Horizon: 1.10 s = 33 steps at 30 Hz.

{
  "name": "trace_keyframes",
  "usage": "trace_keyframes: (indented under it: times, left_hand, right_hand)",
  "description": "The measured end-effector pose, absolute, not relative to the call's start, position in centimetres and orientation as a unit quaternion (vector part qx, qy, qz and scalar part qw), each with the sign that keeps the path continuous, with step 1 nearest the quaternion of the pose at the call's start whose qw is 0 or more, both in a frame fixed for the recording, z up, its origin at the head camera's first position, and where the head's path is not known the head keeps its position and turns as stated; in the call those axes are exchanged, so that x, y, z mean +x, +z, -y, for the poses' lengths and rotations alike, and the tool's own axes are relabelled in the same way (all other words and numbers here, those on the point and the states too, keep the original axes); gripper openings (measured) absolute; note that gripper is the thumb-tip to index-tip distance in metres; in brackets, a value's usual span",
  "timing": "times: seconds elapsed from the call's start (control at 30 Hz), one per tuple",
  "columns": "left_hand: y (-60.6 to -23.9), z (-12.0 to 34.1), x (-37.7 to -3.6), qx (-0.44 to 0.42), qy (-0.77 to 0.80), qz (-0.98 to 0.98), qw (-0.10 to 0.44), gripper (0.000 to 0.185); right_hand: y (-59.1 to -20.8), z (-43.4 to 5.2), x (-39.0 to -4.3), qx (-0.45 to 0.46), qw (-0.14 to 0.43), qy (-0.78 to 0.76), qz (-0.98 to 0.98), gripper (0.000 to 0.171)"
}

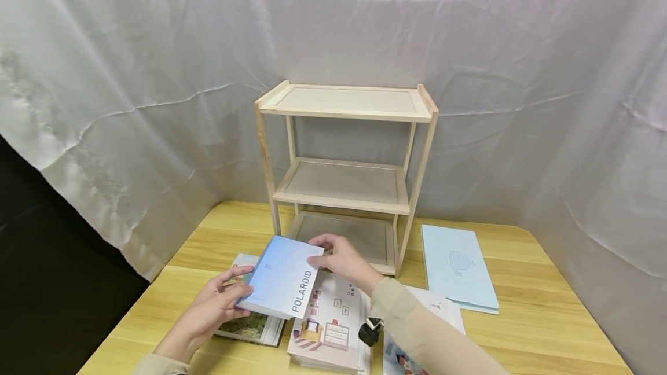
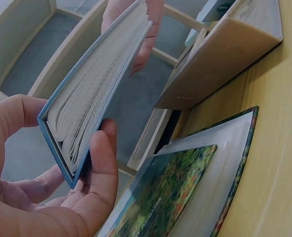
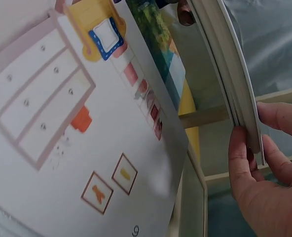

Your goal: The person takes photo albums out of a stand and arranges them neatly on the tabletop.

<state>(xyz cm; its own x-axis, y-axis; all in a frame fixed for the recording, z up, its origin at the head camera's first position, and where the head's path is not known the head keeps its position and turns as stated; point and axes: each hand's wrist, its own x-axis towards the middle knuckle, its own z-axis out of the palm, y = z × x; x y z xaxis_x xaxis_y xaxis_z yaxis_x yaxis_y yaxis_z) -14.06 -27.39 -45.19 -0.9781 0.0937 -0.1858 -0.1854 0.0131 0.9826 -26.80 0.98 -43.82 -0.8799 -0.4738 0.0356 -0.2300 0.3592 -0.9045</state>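
A light blue book (image 1: 283, 276) with "POLAROID" on a white band is held above the table by both hands. My left hand (image 1: 216, 305) grips its near left corner, thumb on the cover; the left wrist view shows the blue book (image 2: 89, 98) edge-on, its pages between thumb and fingers. My right hand (image 1: 341, 259) pinches the far right corner, and in the right wrist view its fingers (image 3: 257, 163) close on the book's edge (image 3: 235, 79). Under the book lie a landscape-cover book (image 1: 250, 326) and a white book (image 1: 330, 323) showing furniture drawings.
A three-tier wooden shelf (image 1: 346, 172) stands at the back of the yellow wooden table (image 1: 542, 317), its tiers bare. A pale blue book with a whale (image 1: 455, 265) lies to the right. Another illustrated book (image 1: 438, 305) lies under my right forearm. White cloth hangs behind.
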Motion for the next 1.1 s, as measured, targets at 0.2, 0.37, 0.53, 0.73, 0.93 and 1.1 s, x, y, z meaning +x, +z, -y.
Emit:
trace_keyframes:
  times: [0.2, 0.37, 0.53, 0.73, 0.93, 1.1]
  left_hand:
    - [-45.3, 28.5, -13.7, -0.042, 0.706, -0.700, 0.099, 0.069]
    - [-45.4, 29.4, -13.5, -0.052, 0.715, -0.689, 0.102, 0.064]
    - [-45.6, 30.2, -13.5, -0.064, 0.725, -0.678, 0.098, 0.058]
    - [-45.9, 31.4, -13.5, -0.076, 0.735, -0.668, 0.088, 0.039]
    - [-45.7, 32.9, -13.8, -0.099, 0.751, -0.649, 0.069, 0.028]
    - [-45.5, 34.1, -14.4, -0.121, 0.753, -0.645, 0.051, 0.025]
  right_hand:
    - [-43.7, -0.1, -26.6, -0.222, 0.119, -0.529, -0.810, 0.043]
    - [-43.8, 0.5, -26.6, -0.227, 0.138, -0.556, -0.787, 0.042]
    - [-43.9, 0.9, -26.6, -0.237, 0.164, -0.586, -0.757, 0.045]
    - [-43.9, 1.1, -26.5, -0.249, 0.179, -0.593, -0.744, 0.046]
    - [-43.6, 0.9, -26.3, -0.256, 0.177, -0.586, -0.748, 0.044]
    - [-43.6, 0.4, -26.2, -0.257, 0.176, -0.580, -0.753, 0.041]
